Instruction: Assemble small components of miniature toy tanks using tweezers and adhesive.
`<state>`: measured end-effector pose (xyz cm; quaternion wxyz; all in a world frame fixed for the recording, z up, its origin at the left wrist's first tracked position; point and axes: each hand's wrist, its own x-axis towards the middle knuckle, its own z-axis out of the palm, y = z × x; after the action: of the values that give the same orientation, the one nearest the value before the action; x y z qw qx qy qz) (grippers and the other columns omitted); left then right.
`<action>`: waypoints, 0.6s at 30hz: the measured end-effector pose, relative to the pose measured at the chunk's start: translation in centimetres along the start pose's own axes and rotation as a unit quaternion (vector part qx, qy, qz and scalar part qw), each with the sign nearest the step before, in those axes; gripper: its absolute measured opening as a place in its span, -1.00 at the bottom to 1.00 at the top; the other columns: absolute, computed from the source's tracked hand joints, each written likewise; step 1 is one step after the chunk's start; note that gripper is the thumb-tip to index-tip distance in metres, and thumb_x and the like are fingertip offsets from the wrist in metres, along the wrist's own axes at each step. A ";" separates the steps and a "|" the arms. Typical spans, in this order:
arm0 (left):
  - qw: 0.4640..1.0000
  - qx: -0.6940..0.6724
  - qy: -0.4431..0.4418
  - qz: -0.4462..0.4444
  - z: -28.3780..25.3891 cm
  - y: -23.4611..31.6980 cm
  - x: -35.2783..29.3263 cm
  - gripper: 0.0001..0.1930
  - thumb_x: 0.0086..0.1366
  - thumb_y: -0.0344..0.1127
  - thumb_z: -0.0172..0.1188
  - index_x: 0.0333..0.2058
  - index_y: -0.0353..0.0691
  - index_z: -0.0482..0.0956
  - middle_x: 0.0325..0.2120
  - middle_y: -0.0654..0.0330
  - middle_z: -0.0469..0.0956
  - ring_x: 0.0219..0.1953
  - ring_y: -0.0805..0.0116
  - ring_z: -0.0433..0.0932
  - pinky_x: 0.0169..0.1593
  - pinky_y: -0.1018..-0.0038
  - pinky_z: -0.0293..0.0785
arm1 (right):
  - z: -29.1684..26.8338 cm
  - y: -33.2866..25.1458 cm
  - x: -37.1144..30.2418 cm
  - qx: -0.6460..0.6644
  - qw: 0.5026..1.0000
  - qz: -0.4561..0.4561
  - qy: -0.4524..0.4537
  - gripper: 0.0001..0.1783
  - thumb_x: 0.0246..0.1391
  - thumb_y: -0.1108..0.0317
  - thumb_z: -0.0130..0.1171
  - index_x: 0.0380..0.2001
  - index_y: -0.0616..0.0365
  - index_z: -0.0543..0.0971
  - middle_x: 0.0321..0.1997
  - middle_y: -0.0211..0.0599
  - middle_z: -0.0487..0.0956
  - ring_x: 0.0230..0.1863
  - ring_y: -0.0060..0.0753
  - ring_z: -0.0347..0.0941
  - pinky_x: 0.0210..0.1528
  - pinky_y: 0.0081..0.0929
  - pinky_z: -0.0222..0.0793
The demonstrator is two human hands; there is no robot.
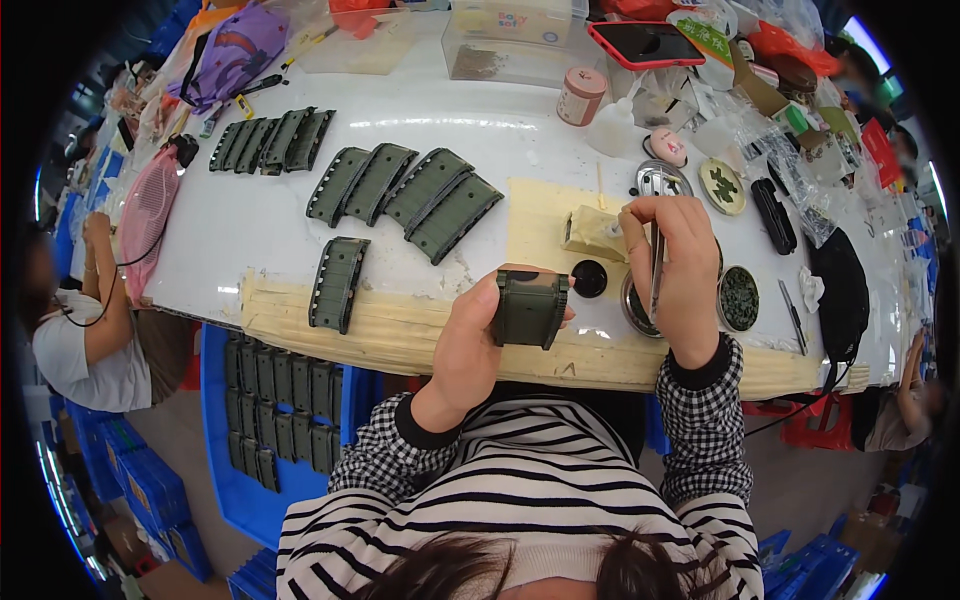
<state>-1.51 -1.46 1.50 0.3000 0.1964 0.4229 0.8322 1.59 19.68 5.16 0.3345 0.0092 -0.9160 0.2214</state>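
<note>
My left hand (460, 345) is closed round a dark green curved plastic piece (530, 310), held up over the table's front edge. In my right hand (682, 265) is a pair of metal tweezers (656, 268), pointing down over a small round dish (634, 308) that the hand partly hides. What the tweezer tips touch, I cannot make out. Right of that hand stands a round tin (739, 297) of small dark green bits. A small black round cup (589, 279) sits between my hands, below a tape-wrapped block (590, 235). One similar green piece (339, 284) lies alone to the left.
More green curved pieces (400, 190) lie in groups at the table's left. Below the edge, a blue tray (225, 480) holds rows of them. A black pouch (773, 215), pen (792, 318), black mask (838, 290) and red-framed phone (648, 45) lie rightward. Other people sit at both sides.
</note>
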 end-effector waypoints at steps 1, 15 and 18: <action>1.000 -0.016 -0.002 0.003 -0.1 -0.1 -0.1 -0.42 0.46 -0.03 -0.43 0.04 -0.44 0.37 -0.14 -0.04 0.55 -0.10 0.24 0.54 0.02 0.38 0.42 | -0.1 0.0 -0.1 -0.004 1.000 0.000 -0.015 -0.82 -0.10 0.55 0.27 -0.36 0.22 0.53 -0.41 -0.24 0.50 -0.30 -0.15 0.39 -0.27 -0.34 0.32; 0.998 0.052 0.020 -0.022 0.2 -0.3 0.1 -0.40 0.44 0.01 -0.45 -0.05 -0.42 0.43 -0.16 -0.03 0.54 -0.12 0.19 0.53 0.03 0.29 0.40 | -3.4 -4.9 -2.0 0.191 0.980 0.036 -0.036 -0.54 -0.09 0.49 0.33 -0.05 0.29 0.52 -0.19 -0.15 0.61 -0.09 -0.16 0.53 0.01 -0.37 0.41; 0.998 0.067 0.007 -0.008 0.5 -0.3 -0.1 -0.43 0.45 -0.03 -0.41 -0.03 -0.43 0.43 -0.18 0.05 0.55 -0.14 0.34 0.51 0.01 0.43 0.38 | -4.4 -5.5 -1.8 0.161 0.976 -0.121 -0.085 -0.58 -0.19 0.40 0.40 -0.16 0.24 0.62 -0.19 -0.26 0.62 -0.08 -0.15 0.53 0.01 -0.27 0.47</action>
<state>-1.01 -1.11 1.59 0.2894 0.2065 0.4813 0.8012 6.58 16.24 9.19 0.2738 0.1921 -0.8855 0.3224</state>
